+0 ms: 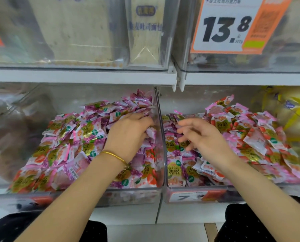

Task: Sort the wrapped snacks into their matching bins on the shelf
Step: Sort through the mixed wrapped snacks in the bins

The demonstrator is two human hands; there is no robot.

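Mix-ups look likely tbh: left hand point(130, 135) is clenched on purple packets point(150, 132) in the left bin point(128, 196), right hand point(199, 135) hovers loose-fingered over the right bin point(189, 194), and both wrappers look near identical.

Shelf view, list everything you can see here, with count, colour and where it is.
left bin: one, clear, lower shelf; many purple and pink snack packets, some red-orange
right bin: one, clear, beside it; many pink and red snack packets
price sign: one, orange and white, upper right, reads 13.8
bread packs: beige, upper bin; count unclear
yellow packs: far right, blurred
bracelet: one, gold, left wrist
left hand: in left bin, fingers among packets
right hand: over right bin, fingers spread
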